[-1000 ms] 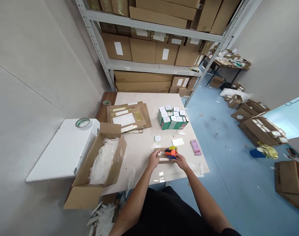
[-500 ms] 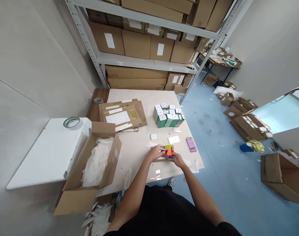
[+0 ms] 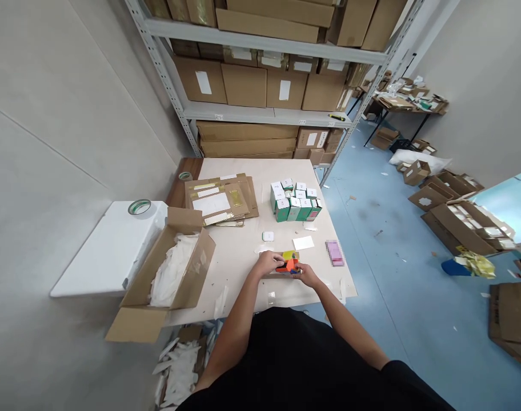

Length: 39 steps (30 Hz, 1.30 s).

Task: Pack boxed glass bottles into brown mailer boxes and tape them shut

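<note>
A small brown cardboard box (image 3: 274, 273) lies near the front edge of the pale table (image 3: 239, 251). On top of it sits an orange, yellow and blue tape dispenser (image 3: 289, 262). My left hand (image 3: 267, 262) is curled over the box's left end, next to the dispenser. My right hand (image 3: 307, 275) grips the dispenser from the right side. A group of green-and-white cartons (image 3: 293, 201) stands further back on the table, beyond both hands.
An open carton with white packing (image 3: 171, 274) hangs off the table's left edge beside a white shelf with a tape roll (image 3: 139, 206). Flattened cardboard (image 3: 220, 200) lies at the back left. Shelving with boxes (image 3: 260, 85) stands behind. Open boxes litter the blue floor (image 3: 453, 217) at the right.
My left hand slid from the box's left end toward the dispenser. Both hands stay on the box and dispenser; the view shifted a little.
</note>
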{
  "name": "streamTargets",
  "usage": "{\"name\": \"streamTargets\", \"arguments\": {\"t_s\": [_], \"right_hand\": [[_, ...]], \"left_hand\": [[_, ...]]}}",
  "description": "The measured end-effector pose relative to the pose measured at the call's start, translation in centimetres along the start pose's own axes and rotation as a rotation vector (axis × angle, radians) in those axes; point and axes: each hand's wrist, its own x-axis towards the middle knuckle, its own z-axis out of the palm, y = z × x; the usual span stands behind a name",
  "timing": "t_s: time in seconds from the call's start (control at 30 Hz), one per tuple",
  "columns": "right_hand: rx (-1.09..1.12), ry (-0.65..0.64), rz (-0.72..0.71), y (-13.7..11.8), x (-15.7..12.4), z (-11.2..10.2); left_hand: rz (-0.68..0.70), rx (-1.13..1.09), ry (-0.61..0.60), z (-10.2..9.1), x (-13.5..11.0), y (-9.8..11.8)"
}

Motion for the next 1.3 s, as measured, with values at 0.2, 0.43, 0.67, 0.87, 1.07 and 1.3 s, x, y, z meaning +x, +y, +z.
{"name": "streamTargets", "arguments": {"t_s": [0.2, 0.43, 0.67, 0.87, 1.07, 1.3], "right_hand": [[-0.011, 0.009, -0.032, -1.1, -0.2, -0.8], [-0.009, 0.065, -0.050, -1.9, -0.5, -2.0], [-0.046, 0.098, 0.026, -0.8, -0.4, -3.3], [-0.153, 0.045, -0.001, -2.2, 0.6, -3.5], [-0.453, -0.080, -0.002, -5.1, 3.2, -1.8], [-0.751, -0.174, 0.128, -8.0, 6.5, 1.1]], "left_hand": [[-0.071, -0.131, 0.136, 0.5, 0.3, 0.7], [-0.019, -0.090, 0.374, 2.0, -0.2, 2.0], [-0.031, -0.097, 0.561, 0.1, -0.9, 2.1], [-0.165, -0.203, 0.603, -0.2, -1.4, -1.3], [-0.315, -0.364, 0.690, -0.3, -2.2, -7.7], [-0.423, -0.401, 0.732, 0.2, -2.1, -12.5]]}}
